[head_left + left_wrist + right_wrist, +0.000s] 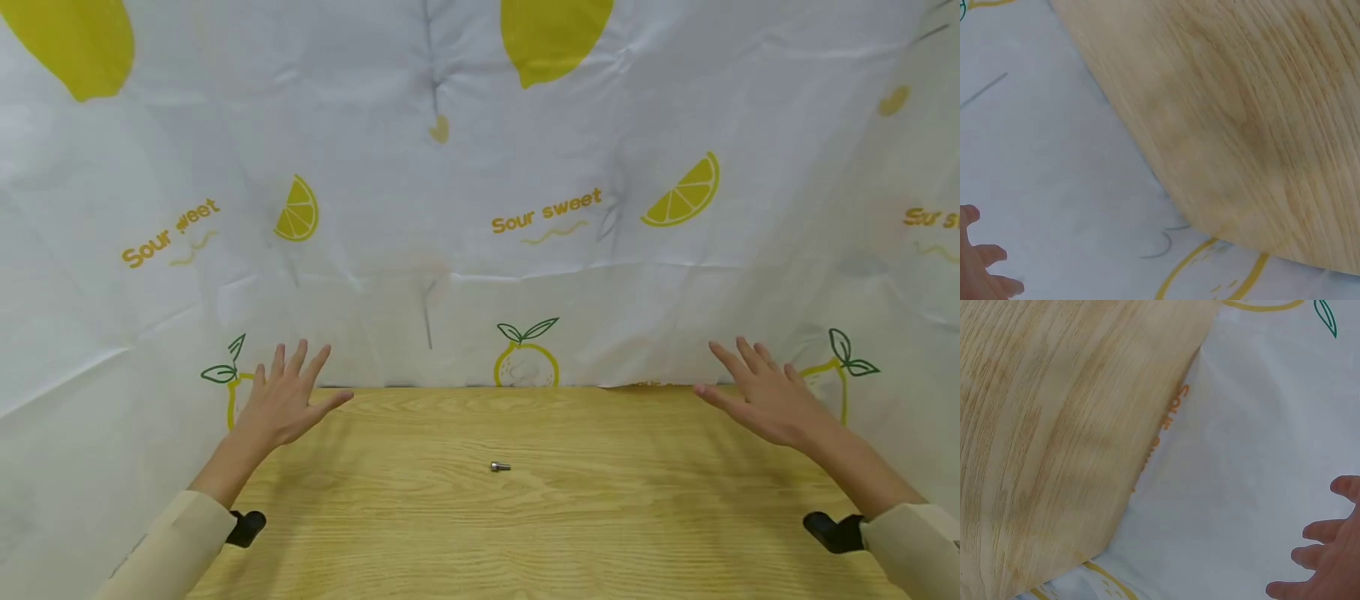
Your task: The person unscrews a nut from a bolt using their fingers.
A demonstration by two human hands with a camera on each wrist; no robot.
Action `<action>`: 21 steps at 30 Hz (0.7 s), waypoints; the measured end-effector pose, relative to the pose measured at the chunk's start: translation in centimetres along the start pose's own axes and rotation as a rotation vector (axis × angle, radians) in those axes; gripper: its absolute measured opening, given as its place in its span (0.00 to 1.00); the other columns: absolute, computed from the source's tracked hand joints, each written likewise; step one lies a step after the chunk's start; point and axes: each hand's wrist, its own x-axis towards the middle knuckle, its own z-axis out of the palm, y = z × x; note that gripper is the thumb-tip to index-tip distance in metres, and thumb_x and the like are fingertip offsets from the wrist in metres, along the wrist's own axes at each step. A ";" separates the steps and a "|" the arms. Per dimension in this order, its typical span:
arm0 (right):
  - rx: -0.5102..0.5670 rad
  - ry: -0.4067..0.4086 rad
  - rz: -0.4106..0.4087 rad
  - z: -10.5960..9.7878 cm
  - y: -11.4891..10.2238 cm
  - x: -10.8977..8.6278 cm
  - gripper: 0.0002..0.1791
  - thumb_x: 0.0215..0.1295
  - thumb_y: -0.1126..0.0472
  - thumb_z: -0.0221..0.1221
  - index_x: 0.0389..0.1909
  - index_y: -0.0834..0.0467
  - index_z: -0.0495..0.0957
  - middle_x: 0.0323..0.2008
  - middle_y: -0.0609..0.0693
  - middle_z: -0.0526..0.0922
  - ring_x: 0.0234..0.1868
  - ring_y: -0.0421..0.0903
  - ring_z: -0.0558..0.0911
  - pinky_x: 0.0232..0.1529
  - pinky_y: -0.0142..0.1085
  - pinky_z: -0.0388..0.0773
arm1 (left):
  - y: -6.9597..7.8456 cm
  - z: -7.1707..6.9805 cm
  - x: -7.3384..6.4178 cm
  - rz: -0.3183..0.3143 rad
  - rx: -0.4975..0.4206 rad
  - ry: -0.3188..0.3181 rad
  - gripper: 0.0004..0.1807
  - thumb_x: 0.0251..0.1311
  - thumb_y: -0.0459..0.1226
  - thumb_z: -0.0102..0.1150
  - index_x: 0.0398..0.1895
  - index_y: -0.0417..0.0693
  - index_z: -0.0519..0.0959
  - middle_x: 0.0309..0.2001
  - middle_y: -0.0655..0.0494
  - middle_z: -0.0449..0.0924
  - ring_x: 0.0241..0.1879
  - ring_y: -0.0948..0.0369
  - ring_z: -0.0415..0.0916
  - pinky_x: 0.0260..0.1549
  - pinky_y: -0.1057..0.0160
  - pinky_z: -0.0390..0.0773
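A small silver socket-head screw (500, 467) lies on its side on the wooden table (480, 533), near the middle, its head pointing left. My left hand (285, 404) is held out over the table's far left corner, fingers straight and spread, with nothing in it. Over the far right corner, my right hand (776, 404) is likewise stretched out, fingers apart and holding nothing. Both hands are well away from the screw. In the left wrist view, fingertips (991, 255) show at the lower left; the right wrist view has fingers (1322, 550) at its lower right.
A white sheet (375, 208) printed with lemons and "Sour sweet" hangs behind the table and along both sides, meeting its far edge. Black wrist mounts (247, 528) poke out from the light sleeves (176, 542).
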 end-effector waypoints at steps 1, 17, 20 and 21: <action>0.001 -0.001 -0.001 0.0 0.0 0.0 0.49 0.77 0.36 0.49 0.84 0.59 0.40 0.77 0.81 0.42 0.75 0.84 0.44 0.62 0.85 0.46 | 0.1 0.0 0.0 0.001 0.001 0.003 0.52 0.68 0.70 0.48 0.84 0.51 0.50 0.81 0.30 0.45 0.78 0.24 0.38 0.67 0.16 0.45; 0.055 0.023 -0.085 2.5 -1.6 -1.0 0.42 0.79 0.43 0.53 0.80 0.66 0.53 0.73 0.82 0.55 0.67 0.84 0.63 0.56 0.78 0.67 | 2.7 2.4 -1.5 0.038 -0.037 0.081 0.51 0.68 0.68 0.52 0.82 0.46 0.57 0.79 0.31 0.56 0.77 0.28 0.51 0.69 0.23 0.59; 0.119 0.018 -0.107 3.4 -2.5 -1.3 0.41 0.79 0.45 0.53 0.79 0.68 0.55 0.73 0.81 0.57 0.67 0.83 0.65 0.57 0.77 0.69 | 3.5 3.3 -1.9 0.039 -0.089 0.074 0.49 0.69 0.67 0.52 0.82 0.45 0.58 0.79 0.31 0.56 0.77 0.29 0.51 0.70 0.25 0.59; 0.138 0.014 -0.107 3.7 -2.8 -1.4 0.41 0.79 0.45 0.54 0.79 0.67 0.55 0.73 0.81 0.57 0.67 0.83 0.64 0.57 0.77 0.68 | 3.9 3.6 -2.0 0.043 -0.103 0.073 0.49 0.69 0.66 0.52 0.82 0.45 0.58 0.79 0.31 0.57 0.77 0.29 0.52 0.70 0.25 0.60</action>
